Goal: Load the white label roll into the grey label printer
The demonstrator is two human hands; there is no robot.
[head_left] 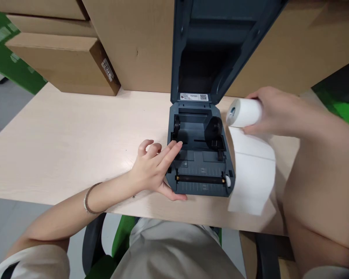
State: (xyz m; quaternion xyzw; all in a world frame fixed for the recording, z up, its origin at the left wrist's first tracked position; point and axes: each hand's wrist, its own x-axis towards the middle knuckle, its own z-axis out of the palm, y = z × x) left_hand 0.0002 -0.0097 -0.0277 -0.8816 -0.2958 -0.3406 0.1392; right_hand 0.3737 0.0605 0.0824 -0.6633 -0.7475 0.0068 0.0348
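A dark grey label printer (202,162) stands on the pale wooden table (61,143) with its lid (215,42) swung up, showing an empty roll bay and a black roller at the front. My left hand (154,170) rests against the printer's left front corner, thumb along its front edge, fingers loosely spread. My right hand (275,112) is closed around a white label roll (244,113), held just right of the printer. A loose strip of labels (254,170) hangs from the roll down onto the table.
Cardboard boxes (66,66) stack at the back left, and a large one (139,42) stands behind the printer. The table's near edge is close to my lap, with a chair below it. Green flooring shows at both sides.
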